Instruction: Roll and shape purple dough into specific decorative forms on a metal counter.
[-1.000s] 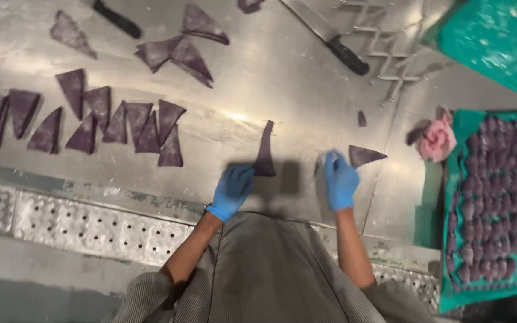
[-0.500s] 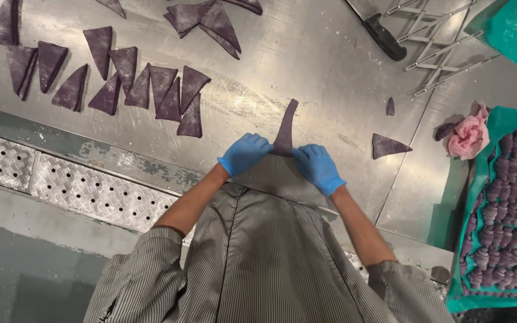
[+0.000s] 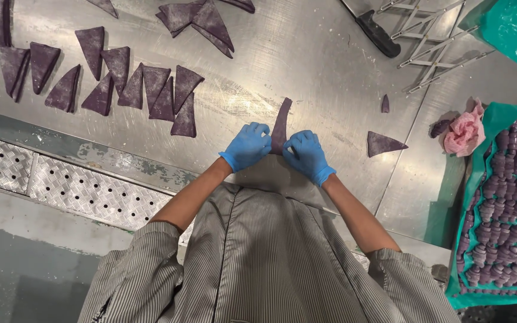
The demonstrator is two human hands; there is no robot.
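Both hands wear blue gloves and work at the near edge of a steel table (image 3: 330,66). The left hand (image 3: 248,145) and the right hand (image 3: 306,154) sit side by side, almost touching, each with fingers pinched on the wide near end of one purple dough triangle (image 3: 282,122). The triangle lies flat on the table, its narrow tip pointing away from the person, its wide end hidden under the fingertips. How far that end is folded or rolled cannot be told.

To the left, a row of triangles (image 3: 121,87) lies on the table, pieces overlapping, points alternating up and down. A second heap (image 3: 201,21) lies at the far side, well apart from the hands. To the right of the hands a single triangle (image 3: 383,144) lies alone, and a small scrap (image 3: 385,104) lies beyond it.

At the far right a teal tray (image 3: 489,128) holds rows of small shaped purple pieces (image 3: 510,203). A pink cloth (image 3: 465,131) lies at the tray's left edge, with a dark dough lump (image 3: 440,127) just beside it. A black-handled knife (image 3: 377,33) and a metal expanding cutter (image 3: 438,42) lie at the far side. Below the table edge runs a tread-plate floor strip (image 3: 61,185).
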